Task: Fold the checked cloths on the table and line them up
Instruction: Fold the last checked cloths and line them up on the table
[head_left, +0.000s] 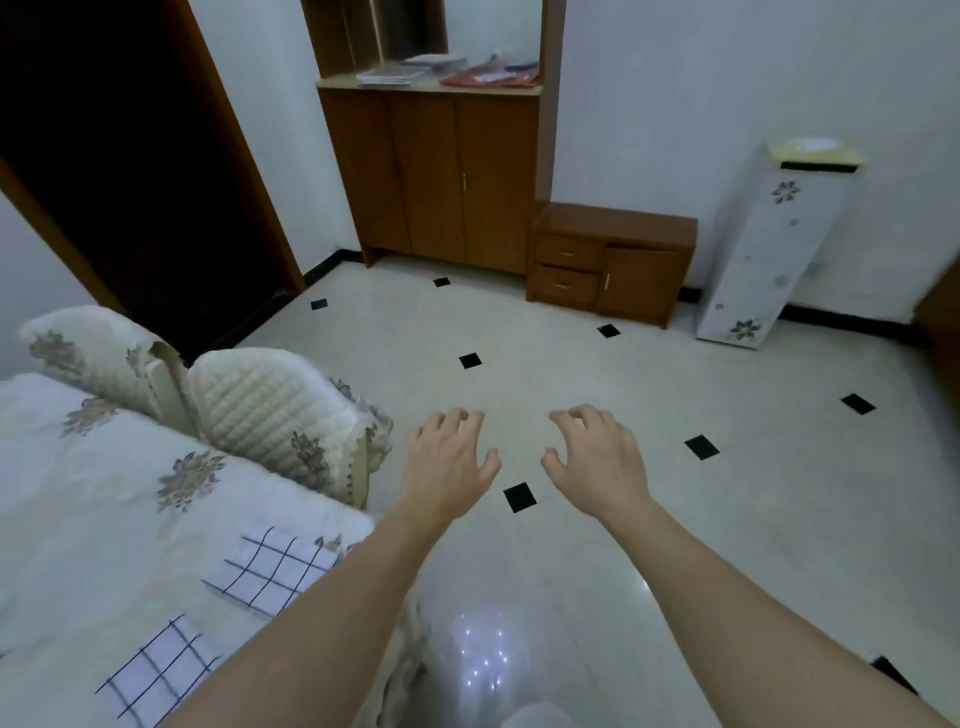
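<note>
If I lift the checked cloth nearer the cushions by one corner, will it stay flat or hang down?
It would likely droop: the checked cloth lies thin and flat on the quilted cover. It looks light for its size. On that soft cover it would probably bunch up rather than slide when pushed.

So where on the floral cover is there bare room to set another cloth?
Bare cover lies between the cushions and the upper checked cloth, and left of the lower checked cloth. The right edge is crowded by both cloths.
</note>
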